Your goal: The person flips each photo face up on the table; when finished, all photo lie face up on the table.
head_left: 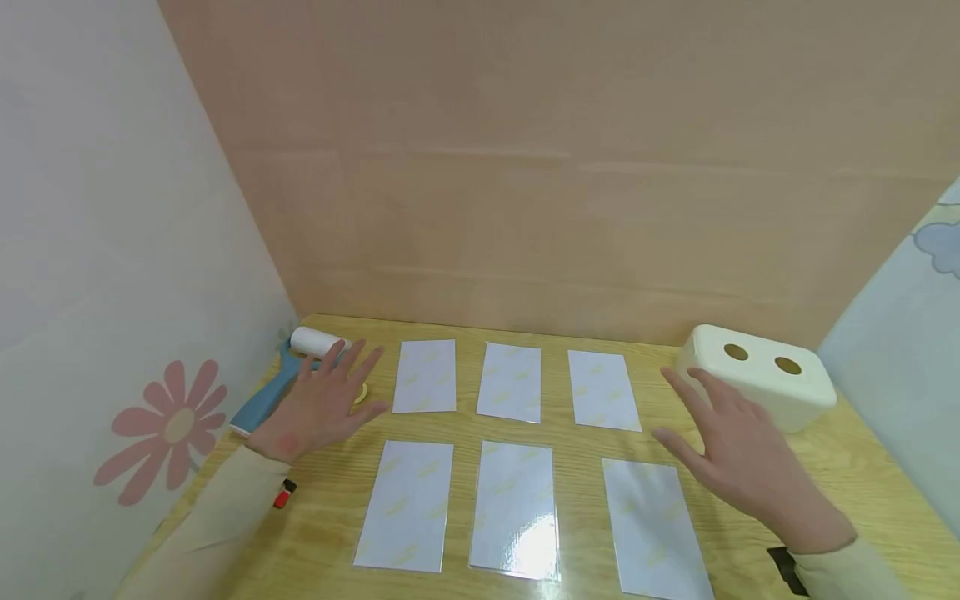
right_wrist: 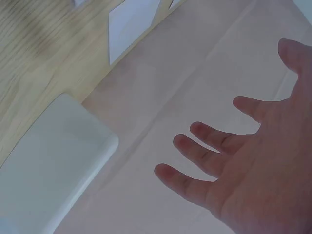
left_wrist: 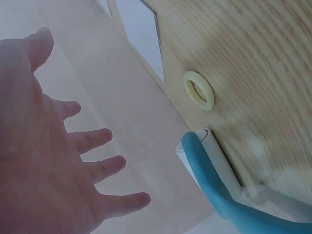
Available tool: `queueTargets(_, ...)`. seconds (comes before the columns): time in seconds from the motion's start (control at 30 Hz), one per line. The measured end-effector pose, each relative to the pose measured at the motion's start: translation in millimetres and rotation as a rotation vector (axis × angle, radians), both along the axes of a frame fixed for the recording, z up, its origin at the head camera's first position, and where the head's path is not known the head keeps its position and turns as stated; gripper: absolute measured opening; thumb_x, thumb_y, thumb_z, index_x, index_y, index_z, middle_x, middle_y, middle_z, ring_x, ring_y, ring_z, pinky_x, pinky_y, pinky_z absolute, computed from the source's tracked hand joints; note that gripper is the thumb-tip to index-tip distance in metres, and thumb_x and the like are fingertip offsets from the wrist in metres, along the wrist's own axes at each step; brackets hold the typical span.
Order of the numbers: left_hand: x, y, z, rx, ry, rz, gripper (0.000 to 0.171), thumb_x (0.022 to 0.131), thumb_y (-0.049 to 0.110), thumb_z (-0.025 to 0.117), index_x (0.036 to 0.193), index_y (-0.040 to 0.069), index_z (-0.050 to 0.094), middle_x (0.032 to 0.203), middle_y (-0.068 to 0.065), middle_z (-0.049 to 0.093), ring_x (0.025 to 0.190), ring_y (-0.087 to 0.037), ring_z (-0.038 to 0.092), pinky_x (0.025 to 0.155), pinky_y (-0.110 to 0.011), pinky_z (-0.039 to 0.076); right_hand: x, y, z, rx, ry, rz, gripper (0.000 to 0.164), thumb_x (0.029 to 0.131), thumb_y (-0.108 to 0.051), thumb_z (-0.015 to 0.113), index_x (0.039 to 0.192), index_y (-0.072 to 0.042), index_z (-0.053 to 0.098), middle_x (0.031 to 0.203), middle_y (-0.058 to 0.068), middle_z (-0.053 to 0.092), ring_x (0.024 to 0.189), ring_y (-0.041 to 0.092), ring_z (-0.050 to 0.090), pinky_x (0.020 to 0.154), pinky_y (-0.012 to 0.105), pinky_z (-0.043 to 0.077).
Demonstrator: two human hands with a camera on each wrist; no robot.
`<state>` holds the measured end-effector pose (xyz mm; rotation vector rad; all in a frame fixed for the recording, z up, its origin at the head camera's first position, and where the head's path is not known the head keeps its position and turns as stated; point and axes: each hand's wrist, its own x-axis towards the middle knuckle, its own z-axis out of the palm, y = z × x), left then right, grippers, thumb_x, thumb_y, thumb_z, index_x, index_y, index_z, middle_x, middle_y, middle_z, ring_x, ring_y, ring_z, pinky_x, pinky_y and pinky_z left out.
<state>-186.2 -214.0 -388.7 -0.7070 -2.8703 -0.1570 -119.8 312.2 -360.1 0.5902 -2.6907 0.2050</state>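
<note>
My left hand (head_left: 318, 408) hovers at the left with its fingers spread and holds nothing. Beneath and beside it lies a lint roller with a blue handle (head_left: 264, 402) and a white roll (head_left: 317, 341). A small pale yellow ring (left_wrist: 200, 91) lies near the roll, partly hidden by the hand in the head view. On the right, my right hand (head_left: 750, 458) is held above the table, fingers apart, with nothing in it. Just beyond that hand stands a cream box (head_left: 810, 392) with two round holes in its top.
Several white rectangular sheets with faint yellow marks lie in two rows between the hands, among them a back middle sheet (head_left: 510, 383) and a glossy front middle sheet (head_left: 513, 500). The wooden table (head_left: 465, 429) meets a brown backdrop (head_left: 525, 208) behind and pale walls at the sides.
</note>
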Motion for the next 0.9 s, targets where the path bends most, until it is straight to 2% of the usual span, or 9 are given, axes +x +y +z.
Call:
queueTargets(0.2,2.6,0.6,-0.6,-0.002,-0.004,0.006,0.077,0.1,0.052,0.057,0.158,0.008,0.033,0.156,-0.025,0.035,0.142,-0.049,0.031,0.101,-0.077,0.027,-3.1,-16.7,-3.2,0.009,-0.002,0.021,0.077,0.092,-0.049,0.07,0.154,-0.013,0.042,0.138,0.025,0.049,0.116,0.048,0.053,0.081,0.067,0.043)
queueTargets(0.3,3.0,0.7,-1.9,-0.016,-0.023,0.019,0.078,0.1,0.055,0.053,0.159,0.009,0.031,0.158,-0.024,0.033,0.144,-0.048,0.029,0.102,-0.077,0.027,-5.8,-26.0,-4.4,0.004,0.012,0.053,0.076,0.092,-0.047,0.071,0.153,-0.013,0.043,0.13,0.022,0.052,0.104,0.042,0.058,0.078,0.061,0.045)
queueTargets(0.43,3.3,2.0,-3.6,-0.023,-0.051,0.031,0.079,0.101,0.06,0.048,0.16,0.011,0.03,0.16,-0.023,0.03,0.146,-0.047,0.024,0.104,-0.077,0.024,-11.0,-37.6,-6.7,0.0,0.051,0.108,0.076,0.091,-0.044,0.072,0.153,-0.013,0.043,0.122,0.018,0.054,0.092,0.033,0.057,0.075,0.053,0.046)
queueTargets(0.9,-1.2,6.9,-9.6,-0.014,-0.067,0.041,0.077,0.1,0.061,0.049,0.157,0.01,0.037,0.158,-0.024,0.033,0.145,-0.049,0.026,0.105,-0.075,0.024,-20.1,-79.8,-22.6,-0.011,0.003,0.168,0.072,0.093,-0.048,0.069,0.151,-0.011,0.047,0.121,0.01,0.055,0.086,0.021,0.053,0.076,0.043,0.046)
